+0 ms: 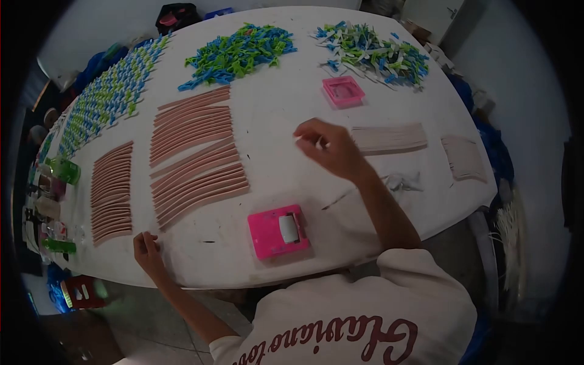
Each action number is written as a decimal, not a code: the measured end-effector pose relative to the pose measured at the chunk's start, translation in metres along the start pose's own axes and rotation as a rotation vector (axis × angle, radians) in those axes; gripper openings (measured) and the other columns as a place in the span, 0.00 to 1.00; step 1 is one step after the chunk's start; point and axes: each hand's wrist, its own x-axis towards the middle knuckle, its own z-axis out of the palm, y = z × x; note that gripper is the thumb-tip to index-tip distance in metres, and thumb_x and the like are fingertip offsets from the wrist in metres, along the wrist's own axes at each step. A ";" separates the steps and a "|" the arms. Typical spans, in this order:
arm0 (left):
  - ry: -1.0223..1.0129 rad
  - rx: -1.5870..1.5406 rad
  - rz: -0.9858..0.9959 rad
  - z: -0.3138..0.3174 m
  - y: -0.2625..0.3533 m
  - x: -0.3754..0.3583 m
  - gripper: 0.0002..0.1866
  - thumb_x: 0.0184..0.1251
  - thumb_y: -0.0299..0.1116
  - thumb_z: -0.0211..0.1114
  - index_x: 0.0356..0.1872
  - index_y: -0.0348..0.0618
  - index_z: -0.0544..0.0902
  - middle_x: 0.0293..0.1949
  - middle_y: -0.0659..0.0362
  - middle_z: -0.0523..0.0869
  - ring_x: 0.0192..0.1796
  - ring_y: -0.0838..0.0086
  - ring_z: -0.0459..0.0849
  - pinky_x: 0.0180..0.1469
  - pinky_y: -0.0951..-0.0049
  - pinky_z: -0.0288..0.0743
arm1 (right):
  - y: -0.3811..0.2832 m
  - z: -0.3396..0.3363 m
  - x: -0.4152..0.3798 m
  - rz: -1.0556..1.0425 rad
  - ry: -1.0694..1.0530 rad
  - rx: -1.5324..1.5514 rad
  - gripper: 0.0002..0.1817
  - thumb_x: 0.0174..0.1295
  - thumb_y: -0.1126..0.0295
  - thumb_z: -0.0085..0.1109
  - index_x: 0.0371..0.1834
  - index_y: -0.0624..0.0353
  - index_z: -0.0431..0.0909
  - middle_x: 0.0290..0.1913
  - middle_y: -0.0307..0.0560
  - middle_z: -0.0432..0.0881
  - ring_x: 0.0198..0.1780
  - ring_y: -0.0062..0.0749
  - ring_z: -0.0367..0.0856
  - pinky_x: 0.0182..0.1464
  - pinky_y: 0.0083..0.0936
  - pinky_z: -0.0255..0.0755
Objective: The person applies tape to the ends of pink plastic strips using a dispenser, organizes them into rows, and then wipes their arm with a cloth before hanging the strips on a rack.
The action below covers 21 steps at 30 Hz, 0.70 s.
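My right hand (325, 146) is raised over the middle of the white table, its fingers curled together in a pinch; a small pale bit shows at the fingertips, too small to name. Close to its wrist lies a bundle of pale strips (389, 139). My left hand (148, 248) is closed near the table's front edge, below rows of pinkish-brown strips (198, 188); what it holds, if anything, is hidden. Between the two hands sits a pink device with a white roller (274, 232). Beyond my right hand is a pink square tray (343, 91).
Green and blue clip-like pieces (243, 53) are heaped at the back, with a mixed pile (377, 55) at back right. Similar pieces (109, 91) stand in rows at back left. More strips (112, 194) lie left, another bundle (463, 158) right. Bottles (65, 170) line the left edge.
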 end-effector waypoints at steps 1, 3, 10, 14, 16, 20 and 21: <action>-0.002 -0.004 -0.006 0.000 0.005 0.000 0.11 0.76 0.37 0.59 0.35 0.41 0.78 0.26 0.66 0.78 0.25 0.86 0.65 0.26 0.81 0.59 | 0.006 -0.020 -0.010 0.032 0.088 -0.055 0.08 0.63 0.71 0.63 0.42 0.61 0.79 0.29 0.44 0.81 0.28 0.23 0.78 0.34 0.23 0.74; -0.011 0.011 -0.026 0.002 0.007 0.003 0.11 0.76 0.37 0.59 0.35 0.41 0.78 0.26 0.66 0.78 0.25 0.87 0.65 0.27 0.82 0.59 | 0.026 -0.055 -0.035 0.086 0.225 -0.341 0.09 0.62 0.73 0.63 0.44 0.61 0.79 0.30 0.39 0.81 0.29 0.18 0.75 0.33 0.19 0.71; 0.014 0.074 -0.049 0.004 0.007 0.003 0.11 0.76 0.38 0.59 0.36 0.40 0.78 0.26 0.67 0.77 0.26 0.87 0.65 0.28 0.82 0.60 | 0.092 -0.082 -0.111 0.276 0.334 -0.670 0.14 0.56 0.74 0.66 0.46 0.53 0.80 0.38 0.40 0.81 0.31 0.32 0.82 0.38 0.29 0.77; 0.025 0.098 -0.058 0.006 0.008 0.002 0.11 0.76 0.38 0.60 0.37 0.39 0.79 0.27 0.67 0.77 0.26 0.86 0.66 0.28 0.82 0.60 | 0.116 -0.080 -0.109 0.232 0.388 -0.762 0.12 0.56 0.72 0.66 0.44 0.51 0.81 0.39 0.40 0.81 0.35 0.34 0.84 0.39 0.30 0.78; 0.049 0.119 -0.073 0.005 0.008 0.003 0.11 0.75 0.37 0.60 0.37 0.39 0.79 0.27 0.66 0.78 0.26 0.86 0.66 0.28 0.82 0.61 | 0.118 -0.080 -0.109 0.246 0.383 -0.772 0.11 0.57 0.71 0.66 0.43 0.51 0.81 0.38 0.40 0.81 0.35 0.35 0.84 0.38 0.30 0.78; 0.068 0.115 -0.076 0.006 0.011 0.001 0.11 0.75 0.37 0.60 0.37 0.39 0.79 0.27 0.66 0.78 0.26 0.86 0.67 0.28 0.82 0.61 | 0.112 -0.080 -0.109 0.304 0.382 -0.751 0.08 0.57 0.71 0.66 0.40 0.52 0.81 0.38 0.39 0.81 0.35 0.36 0.84 0.38 0.30 0.78; 0.055 0.106 -0.074 0.006 0.011 0.002 0.11 0.75 0.37 0.61 0.37 0.39 0.79 0.27 0.66 0.78 0.26 0.86 0.67 0.28 0.82 0.61 | 0.112 -0.080 -0.109 0.309 0.383 -0.748 0.08 0.57 0.71 0.66 0.40 0.52 0.81 0.38 0.39 0.81 0.35 0.36 0.84 0.38 0.30 0.78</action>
